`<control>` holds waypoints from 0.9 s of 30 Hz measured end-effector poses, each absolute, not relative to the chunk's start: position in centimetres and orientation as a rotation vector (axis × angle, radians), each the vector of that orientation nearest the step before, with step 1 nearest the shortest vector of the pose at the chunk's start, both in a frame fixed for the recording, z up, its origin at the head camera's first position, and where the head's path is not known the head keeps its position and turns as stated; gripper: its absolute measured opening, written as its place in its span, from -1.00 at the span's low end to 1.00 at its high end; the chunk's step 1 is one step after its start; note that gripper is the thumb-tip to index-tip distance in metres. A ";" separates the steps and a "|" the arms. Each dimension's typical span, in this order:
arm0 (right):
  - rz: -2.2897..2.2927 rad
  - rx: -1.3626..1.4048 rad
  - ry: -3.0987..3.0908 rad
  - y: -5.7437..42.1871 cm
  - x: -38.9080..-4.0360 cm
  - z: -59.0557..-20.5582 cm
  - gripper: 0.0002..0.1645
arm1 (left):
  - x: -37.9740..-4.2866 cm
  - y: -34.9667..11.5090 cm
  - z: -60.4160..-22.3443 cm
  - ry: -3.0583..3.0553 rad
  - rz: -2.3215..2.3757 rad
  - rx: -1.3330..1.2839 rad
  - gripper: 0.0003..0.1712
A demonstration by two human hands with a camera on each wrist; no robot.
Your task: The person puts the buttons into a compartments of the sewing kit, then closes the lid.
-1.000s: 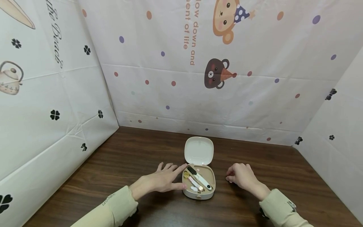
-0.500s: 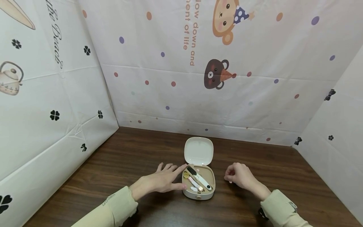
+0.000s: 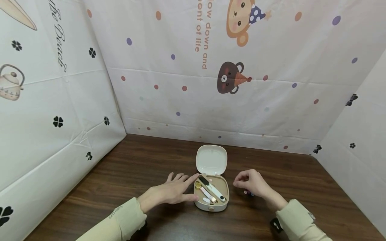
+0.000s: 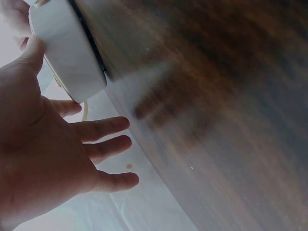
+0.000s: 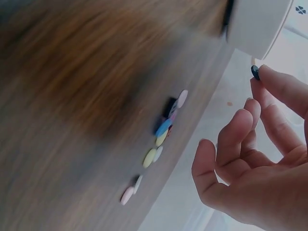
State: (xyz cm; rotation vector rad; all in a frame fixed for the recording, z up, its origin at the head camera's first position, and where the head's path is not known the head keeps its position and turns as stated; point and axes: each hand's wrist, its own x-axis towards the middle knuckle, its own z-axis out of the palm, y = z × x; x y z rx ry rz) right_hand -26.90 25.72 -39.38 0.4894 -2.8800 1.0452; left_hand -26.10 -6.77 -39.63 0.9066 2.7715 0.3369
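A white box (image 3: 211, 208) with a beige tray inside stands on the table, its white lid (image 3: 211, 160) raised at the back. Along its left side lies my left hand (image 3: 172, 193), fingers spread and straight, thumb and index finger at the rim. In the left wrist view this hand (image 4: 53, 139) holds nothing. My right hand (image 3: 253, 184) is to the right of the box. Its thumb and index finger pinch a small dark button (image 5: 255, 72), hidden in the head view. Below the hand, several coloured buttons (image 5: 163, 127) lie on the table.
Inside the tray are a white tool with a black end (image 3: 212, 189), a pink and gold piece (image 3: 208, 195), a round gold piece (image 3: 197, 185) and a white cloud-shaped piece (image 3: 206, 200). Printed white sheets (image 3: 181, 100) wall the wooden table (image 3: 156, 150).
My right hand has lifted and moved left towards the box with the button, uncovering the buttons on the table. The left hand and the box have stayed in place.
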 end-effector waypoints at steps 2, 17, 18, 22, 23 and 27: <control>1.071 0.491 -2.883 25.5 -26.9 -39.3 -0.91 | -26.1 -6.8 -39.6 2.773 0.334 0.911 -0.01; 1.257 0.478 -2.890 24.3 -27.0 -38.4 -0.86 | -26.1 -6.8 -39.5 2.784 0.319 0.909 -0.02; 1.256 0.486 -2.887 24.2 -27.0 -38.4 -0.86 | -26.1 -6.8 -39.5 2.783 0.322 0.910 -0.02; 1.229 0.529 -2.884 23.8 -27.1 -38.4 -0.87 | -26.1 -6.8 -39.6 2.782 0.328 0.911 -0.02; 1.226 0.536 -2.882 23.7 -27.2 -38.4 -0.87 | -26.1 -6.8 -39.6 2.783 0.328 0.912 -0.02; 1.233 0.540 -2.880 23.3 -27.3 -38.4 -0.89 | -26.1 -6.8 -39.6 2.781 0.325 0.908 -0.02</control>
